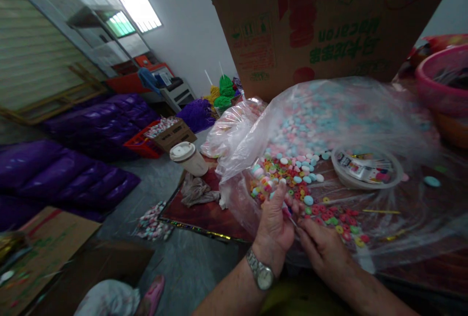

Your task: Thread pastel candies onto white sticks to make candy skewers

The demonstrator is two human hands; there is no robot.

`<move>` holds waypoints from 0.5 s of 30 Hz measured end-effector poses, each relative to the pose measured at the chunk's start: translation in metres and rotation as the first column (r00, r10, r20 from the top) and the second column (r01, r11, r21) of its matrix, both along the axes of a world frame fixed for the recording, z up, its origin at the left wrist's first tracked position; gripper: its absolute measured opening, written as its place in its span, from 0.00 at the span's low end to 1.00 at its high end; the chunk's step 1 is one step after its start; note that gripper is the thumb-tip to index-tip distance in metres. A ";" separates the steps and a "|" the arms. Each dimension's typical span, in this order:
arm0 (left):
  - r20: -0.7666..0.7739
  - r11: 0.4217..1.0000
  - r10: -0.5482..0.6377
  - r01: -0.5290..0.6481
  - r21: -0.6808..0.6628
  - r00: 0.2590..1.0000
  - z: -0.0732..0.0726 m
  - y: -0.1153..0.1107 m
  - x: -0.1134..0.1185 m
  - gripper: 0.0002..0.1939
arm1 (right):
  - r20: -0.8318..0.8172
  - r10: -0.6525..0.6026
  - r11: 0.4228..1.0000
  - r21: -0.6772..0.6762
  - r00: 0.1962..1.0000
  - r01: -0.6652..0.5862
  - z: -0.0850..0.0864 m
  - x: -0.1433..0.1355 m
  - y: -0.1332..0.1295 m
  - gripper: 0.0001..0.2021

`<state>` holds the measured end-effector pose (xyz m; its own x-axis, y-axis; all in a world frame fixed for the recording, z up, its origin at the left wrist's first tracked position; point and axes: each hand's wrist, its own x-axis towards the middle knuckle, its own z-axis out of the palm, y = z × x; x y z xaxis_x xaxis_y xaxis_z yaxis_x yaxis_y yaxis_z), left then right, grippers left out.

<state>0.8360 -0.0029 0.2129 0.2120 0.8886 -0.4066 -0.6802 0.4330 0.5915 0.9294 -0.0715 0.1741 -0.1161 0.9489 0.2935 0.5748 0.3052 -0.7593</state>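
Near the table's front edge, my left hand (275, 223), with a watch (263, 277) at its wrist, is closed around a small pink and white item (287, 211). My right hand (323, 247) meets it from the right, fingers pinched on a thin part of the same item; its exact shape is too small to tell. Just beyond them, small ring-shaped candies (338, 216) and round pastel candies (307, 172) lie on clear plastic. A round clear tub (367, 167) holding printed packets stands to the right, near a thin gold strip (382, 211).
A big bag of pastel candies (321, 111) lies before a large cardboard box (329, 23). A lidded cup (190, 157) and crumpled plastic (197, 190) sit at the left edge. Pink bowl (444, 82) at right; purple bundles (66, 174) and a person's pink shoe (155, 294) at left.
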 end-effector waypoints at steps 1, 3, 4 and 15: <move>-0.027 0.999 -0.030 0.030 -0.010 0.999 -0.002 -0.002 0.002 0.24 | -0.010 -0.012 1.000 0.010 1.000 0.012 0.000 -0.002 0.001 0.13; -0.125 0.998 -0.065 0.066 0.005 0.990 -0.009 -0.005 0.004 0.24 | -0.002 -0.062 0.996 0.058 0.998 0.062 -0.001 -0.005 0.005 0.13; -0.194 0.997 -0.071 0.077 0.028 0.978 -0.013 -0.006 0.004 0.24 | 0.018 -0.088 0.992 0.094 0.996 0.086 -0.002 -0.007 0.007 0.13; -0.537 0.827 -0.406 0.547 0.129 0.740 -0.024 -0.027 -0.010 0.37 | 0.035 -0.122 0.989 0.092 0.992 0.118 -0.015 -0.008 0.014 0.13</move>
